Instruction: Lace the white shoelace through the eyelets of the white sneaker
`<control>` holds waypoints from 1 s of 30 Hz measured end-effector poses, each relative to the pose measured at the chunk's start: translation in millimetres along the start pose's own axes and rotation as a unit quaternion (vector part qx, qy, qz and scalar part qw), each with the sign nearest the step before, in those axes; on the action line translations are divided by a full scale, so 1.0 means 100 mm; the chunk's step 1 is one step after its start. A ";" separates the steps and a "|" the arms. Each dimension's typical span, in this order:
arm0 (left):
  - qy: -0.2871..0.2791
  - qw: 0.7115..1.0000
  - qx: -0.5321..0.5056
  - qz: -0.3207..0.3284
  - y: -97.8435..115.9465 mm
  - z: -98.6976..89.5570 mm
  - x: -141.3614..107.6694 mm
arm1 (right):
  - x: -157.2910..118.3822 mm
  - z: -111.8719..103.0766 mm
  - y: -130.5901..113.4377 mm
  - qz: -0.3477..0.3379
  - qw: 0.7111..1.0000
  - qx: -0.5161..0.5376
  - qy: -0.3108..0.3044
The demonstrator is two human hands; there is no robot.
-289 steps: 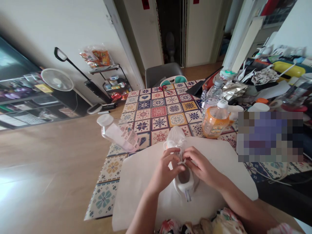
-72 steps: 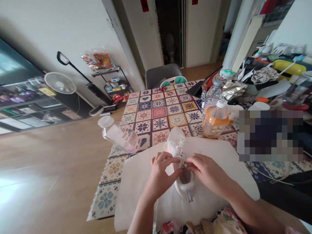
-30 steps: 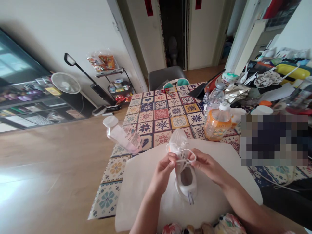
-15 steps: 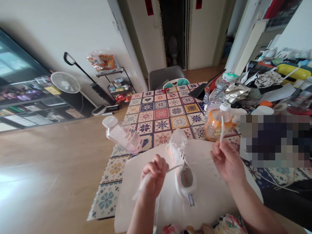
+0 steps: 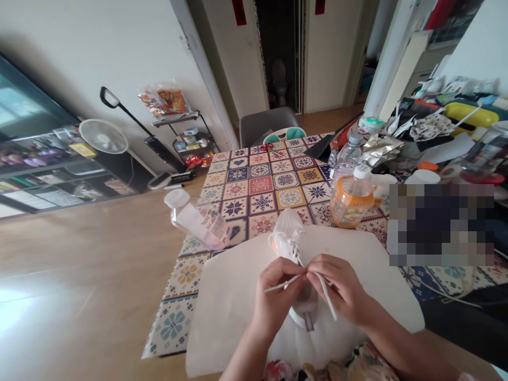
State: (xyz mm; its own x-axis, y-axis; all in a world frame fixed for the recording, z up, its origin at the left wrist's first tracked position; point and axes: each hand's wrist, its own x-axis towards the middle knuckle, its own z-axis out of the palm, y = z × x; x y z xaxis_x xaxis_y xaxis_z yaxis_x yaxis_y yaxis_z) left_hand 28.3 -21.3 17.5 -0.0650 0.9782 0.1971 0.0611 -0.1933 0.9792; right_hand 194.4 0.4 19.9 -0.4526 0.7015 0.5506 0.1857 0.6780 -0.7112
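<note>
A white sneaker (image 5: 289, 233) rests on a white mat (image 5: 226, 301), its toe pointing away from me and its heel tab toward me. Over the shoe's opening my left hand (image 5: 280, 288) and my right hand (image 5: 337, 286) meet, fingertips pinched together on the white shoelace (image 5: 328, 299). One lace end sticks out to the left beneath my left fingers; the other hangs down past my right fingers. Most of the opening is hidden behind my hands. The exact crossing of the laces between the fingertips is too small to make out.
A tilted clear bottle (image 5: 198, 222) with a white lid is left of the mat. An orange-banded jug (image 5: 351, 198) and a clear bottle (image 5: 345, 161) stand to the right, before a crowded heap. Red-handled scissors (image 5: 272, 148) lie on the patterned tablecloth (image 5: 262, 185).
My hands were apart, each holding a lace end out to its side. Now they have come together above the sneaker's opening, with the laces pinched between the fingers.
</note>
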 end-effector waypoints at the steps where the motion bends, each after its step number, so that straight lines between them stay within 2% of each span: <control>1: -0.009 1.000 0.011 0.009 0.01 0.00 -0.01 | -0.01 0.01 0.00 0.017 1.000 0.008 0.016; 6: -0.036 0.996 0.055 0.061 0.05 0.00 -0.05 | -0.02 0.05 0.00 0.131 0.984 0.062 0.100; 9: -0.022 0.989 0.085 0.119 0.09 -0.01 -0.04 | 0.00 0.03 -0.02 0.139 0.986 0.076 0.053; 12: -0.010 0.981 0.091 0.173 0.12 -0.04 -0.02 | 0.04 -0.02 -0.04 0.097 0.991 0.087 -0.006; 14: -0.002 0.980 0.087 0.181 0.13 -0.05 0.00 | 0.06 -0.03 -0.04 0.082 0.991 0.101 -0.029; 16: 0.003 0.985 0.078 0.153 0.11 -0.05 0.00 | 0.06 -0.02 -0.01 0.084 0.992 0.093 -0.034; 18: 0.012 0.994 0.052 0.093 0.08 -0.04 -0.01 | 0.04 0.02 0.03 0.067 0.996 0.051 -0.009; 22: 0.032 0.998 -0.038 -0.031 -0.06 -0.04 -0.03 | 0.00 0.08 0.10 -0.067 0.996 -0.049 0.032; 24: 0.031 0.995 -0.069 -0.067 -0.12 -0.05 -0.02 | 0.00 0.08 0.09 -0.101 0.993 -0.060 0.033; 27: 0.044 0.988 -0.107 -0.105 -0.16 -0.09 0.03 | 0.02 0.08 0.09 -0.055 0.998 0.012 0.041; 29: 0.082 0.977 -0.157 -0.122 -0.15 -0.14 0.10 | 0.03 0.08 0.11 0.007 0.988 0.139 0.062; 30: 0.111 0.965 -0.199 -0.132 -0.15 -0.17 0.15 | 0.04 0.08 0.14 0.040 0.971 0.223 0.081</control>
State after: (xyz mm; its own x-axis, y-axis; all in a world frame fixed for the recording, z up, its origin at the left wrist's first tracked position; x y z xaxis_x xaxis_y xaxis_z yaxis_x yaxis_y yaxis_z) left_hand 9.2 -5.5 6.6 -0.2403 0.9655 -0.1006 -0.3716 0.0042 0.9284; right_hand 188.1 10.7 8.8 -0.3028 0.7981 0.5209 -0.1979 0.4819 -0.8536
